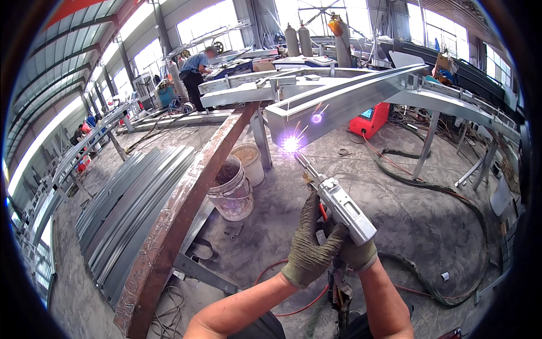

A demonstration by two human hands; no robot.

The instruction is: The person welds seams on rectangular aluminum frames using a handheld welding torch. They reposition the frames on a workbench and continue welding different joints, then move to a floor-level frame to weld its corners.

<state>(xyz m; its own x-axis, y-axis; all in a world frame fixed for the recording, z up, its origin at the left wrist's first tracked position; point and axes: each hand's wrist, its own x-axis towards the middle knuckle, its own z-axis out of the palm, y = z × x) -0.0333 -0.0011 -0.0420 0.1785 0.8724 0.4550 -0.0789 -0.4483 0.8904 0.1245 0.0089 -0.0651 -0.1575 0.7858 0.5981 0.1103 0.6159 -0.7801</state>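
Both my hands wear olive-green work gloves and are closed on a silver handheld welding gun (347,210). My left hand (309,246) wraps it from the left, below the nozzle. Most of my right hand (359,253) is behind the gun's rear end, so its fingers show only in part. The nozzle points up and away, and a bright purple-white arc with sparks burns at its tip. That arc sits at the lower near corner of a long silver metal box section (339,113), which rests on a metal frame. A smaller purple glow shows on its side.
A rusty brown beam (186,209) slants along my left. Beside it stand two dirty buckets (234,198), with stacked metal strips (132,209) farther left. A red machine (370,120) and a trailing hose (480,226) lie right. A person (195,73) bends over work behind.
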